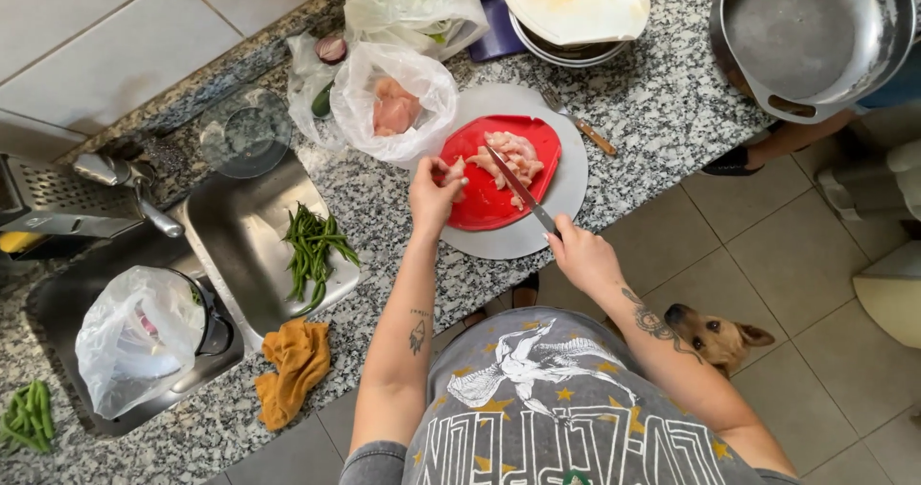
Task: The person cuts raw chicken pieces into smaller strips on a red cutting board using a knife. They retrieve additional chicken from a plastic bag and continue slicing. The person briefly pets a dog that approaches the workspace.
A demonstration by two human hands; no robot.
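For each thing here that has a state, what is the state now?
knife: held by right hand, blade over the meat
raw meat: partly cut, on red board
left hand: holding a meat piece
plastic bag: open, meat inside
pan: empty
tap: no water visible

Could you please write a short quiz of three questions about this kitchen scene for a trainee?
1. True or false: the right hand holds a knife.
2. What does the left hand touch?
A. green beans
B. raw meat on the red board
C. the fork
3. Which animal is on the floor beside the person?

Key: 1 true. 2 B. 3 a dog.
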